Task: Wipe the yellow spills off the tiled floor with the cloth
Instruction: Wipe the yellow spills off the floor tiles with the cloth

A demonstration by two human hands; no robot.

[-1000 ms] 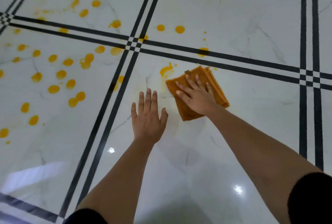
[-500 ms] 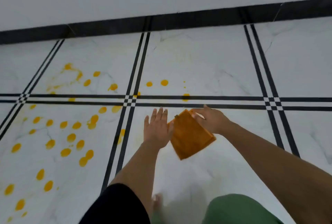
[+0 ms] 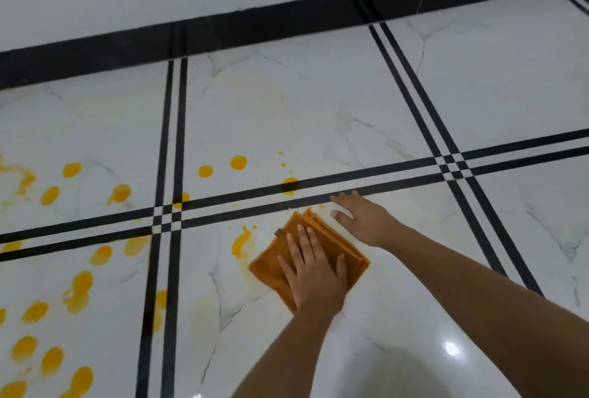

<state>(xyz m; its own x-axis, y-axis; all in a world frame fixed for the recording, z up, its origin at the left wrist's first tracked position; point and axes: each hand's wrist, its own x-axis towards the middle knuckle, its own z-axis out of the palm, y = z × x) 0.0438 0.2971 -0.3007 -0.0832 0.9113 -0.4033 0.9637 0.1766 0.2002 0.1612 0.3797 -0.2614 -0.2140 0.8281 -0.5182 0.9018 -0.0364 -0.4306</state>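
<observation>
On the white marble-patterned tiled floor (image 3: 318, 117), just below the double black stripe, lies the folded orange cloth (image 3: 269, 265), with your left hand (image 3: 314, 276) flat on top of it. Its fingers (image 3: 306, 238) are straight and slightly spread: they press the cloth down and grip nothing. Your right hand (image 3: 366, 222) is just beside the cloth's far corner, fingers extended and holding nothing; I cannot tell whether its palm bears on the tile or hovers.

Judge the cloth as soft, light and limp. Folded in several layers, it should slide easily on this glossy tile, so steer it with palm pressure over its middle, not a pinch at an edge, which would likely let the layers fan apart. A small tag (image 3: 279, 232) sits at its left corner.

The nearest mark is the smeared yellow streak (image 3: 240, 243) just left of the cloth. One yellow drop (image 3: 289, 185) sits across the black stripe, where it is hard to read. More yellow blobs (image 3: 79, 289) spread over the left tiles and run off the picture's left edge, so their extent is unknown. A faint yellowish film (image 3: 204, 311) near the cloth may be residue; blur makes it uncertain. Your hand hides the cloth's centre.
</observation>
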